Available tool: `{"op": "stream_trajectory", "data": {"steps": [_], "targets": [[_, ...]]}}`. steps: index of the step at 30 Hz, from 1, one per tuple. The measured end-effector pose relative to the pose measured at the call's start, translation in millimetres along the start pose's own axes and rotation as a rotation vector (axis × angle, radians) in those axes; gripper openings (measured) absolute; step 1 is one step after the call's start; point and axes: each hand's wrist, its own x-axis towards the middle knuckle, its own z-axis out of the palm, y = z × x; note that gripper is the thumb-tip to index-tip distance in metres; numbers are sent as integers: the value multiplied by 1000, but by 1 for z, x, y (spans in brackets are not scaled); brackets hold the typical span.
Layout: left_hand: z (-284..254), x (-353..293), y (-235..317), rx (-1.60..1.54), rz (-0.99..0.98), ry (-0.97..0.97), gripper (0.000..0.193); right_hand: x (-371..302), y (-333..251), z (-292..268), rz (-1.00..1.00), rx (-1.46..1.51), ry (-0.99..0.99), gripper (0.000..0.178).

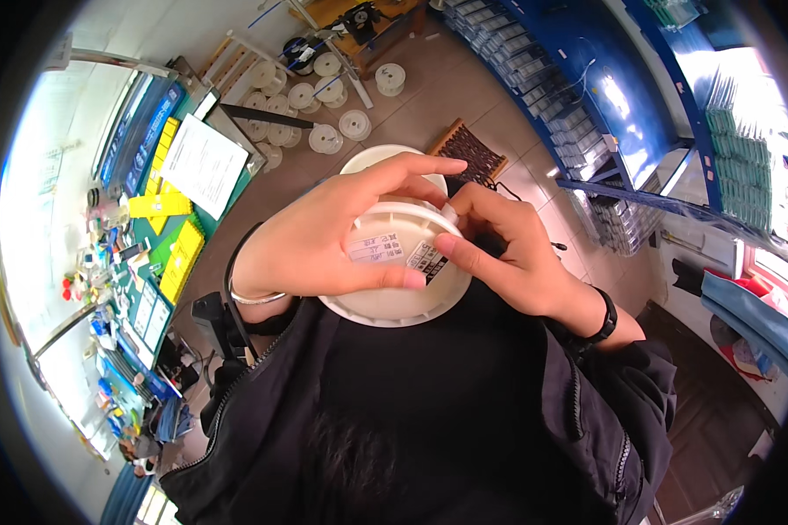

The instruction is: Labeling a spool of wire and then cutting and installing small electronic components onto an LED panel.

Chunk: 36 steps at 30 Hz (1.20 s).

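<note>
The person is holding a white plastic spool [398, 262] at the centre of the view, close in front of the chest, its flat round face turned up. The left hand [324, 236] is wrapping over the spool from nine o'clock, fingers curled across the top and the thumb pressing on a paper label [376, 249] stuck to the face. The right hand [508, 254] is coming in from three o'clock, its fingers pinched narrow on the spool's rim and beside a second small label [426, 260]. Both hands are touching the spool; between them they are covering much of its face, so the hub is hidden.

At eleven o'clock, well apart, a cluster of empty white spools [306, 105] is lying on the brown floor [429, 105]. At ten o'clock a sheet of paper [203, 164] is resting on a green bench [171, 254] crowded with yellow bins [182, 258]. At one o'clock, just behind the held spool, a dark woven mat [473, 150] is lying on the floor. Blue shelving [578, 96] with small drawers is running along two o'clock. The person's black jacket [429, 411] is filling six o'clock, blocking whatever lies beneath the hands.
</note>
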Motion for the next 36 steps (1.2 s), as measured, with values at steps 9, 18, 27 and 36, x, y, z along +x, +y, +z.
{"op": "stream_trajectory", "data": {"steps": [9, 18, 27, 36], "targets": [[8, -6, 3, -175, -127, 96, 65, 2, 1, 5, -257, -325, 202, 31], [11, -2, 0, -180, -80, 122, 62, -8, -6, 11, -921, -880, 245, 53], [14, 1, -3, -141, -89, 130, 56, -7, -23, 30, -876, -1236, 239, 27], [14, -4, -2, -139, -127, 164, 57, -7, -25, 16, -653, -1163, 12, 24]]}}
